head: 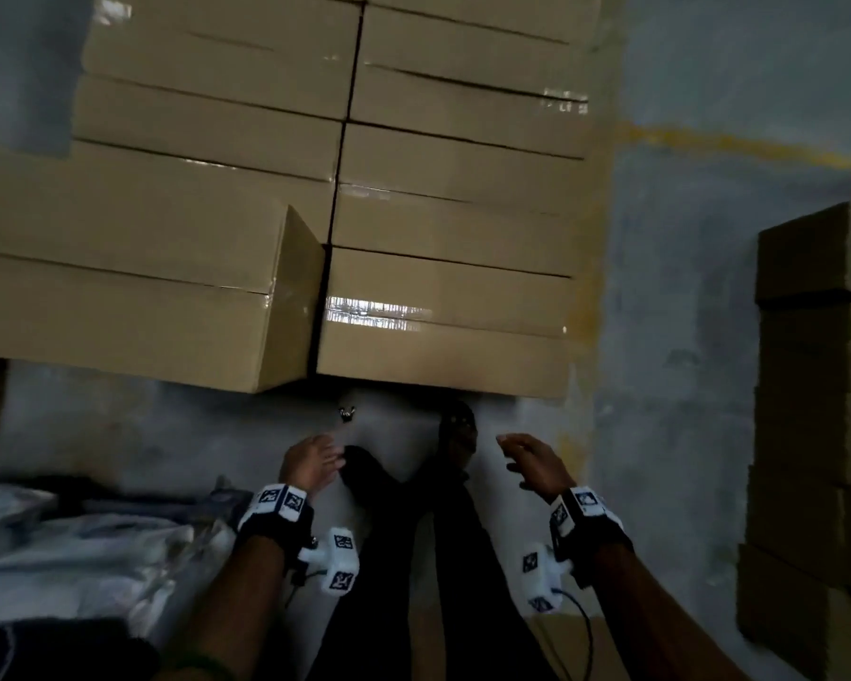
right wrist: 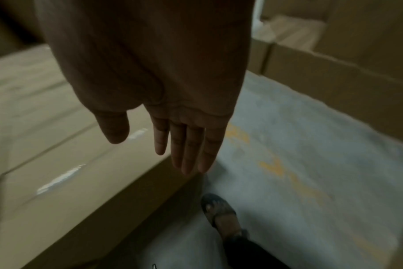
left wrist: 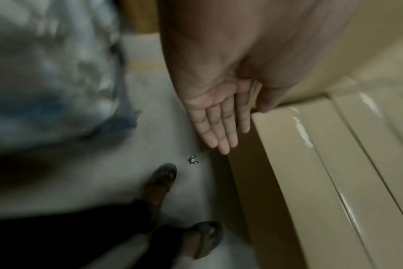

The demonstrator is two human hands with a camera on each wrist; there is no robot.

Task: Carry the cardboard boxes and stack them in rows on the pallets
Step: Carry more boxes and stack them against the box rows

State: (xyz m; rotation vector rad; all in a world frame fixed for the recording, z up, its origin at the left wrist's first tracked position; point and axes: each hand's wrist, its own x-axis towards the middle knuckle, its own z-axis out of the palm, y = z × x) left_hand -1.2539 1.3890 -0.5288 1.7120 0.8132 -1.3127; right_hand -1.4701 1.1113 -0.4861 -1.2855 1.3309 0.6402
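Head view: cardboard boxes (head: 443,297) are lying stacked in two columns w/ taped tops, straight ahead of the person; the left column (head: 119,307) is sitting higher than the right. Left hand (head: 310,464) and right hand (head: 536,464) are hanging below the stack's near edge, both empty w/ fingers relaxed, not touching the boxes. A 2nd box stack (head: 816,385) is standing at far right. White sacks (head: 70,548) are lying at lower left.

Left wrist view: left hand is spreading flat, fingers straight, holding nothing, just beside the box edge (left wrist: 288,163); a small metal bit (left wrist: 192,160) is lying on the floor (left wrist: 127,172).

Right wrist view: right hand is hanging w/ fingers straight, empty, over the box corner (right wrist: 92,172).
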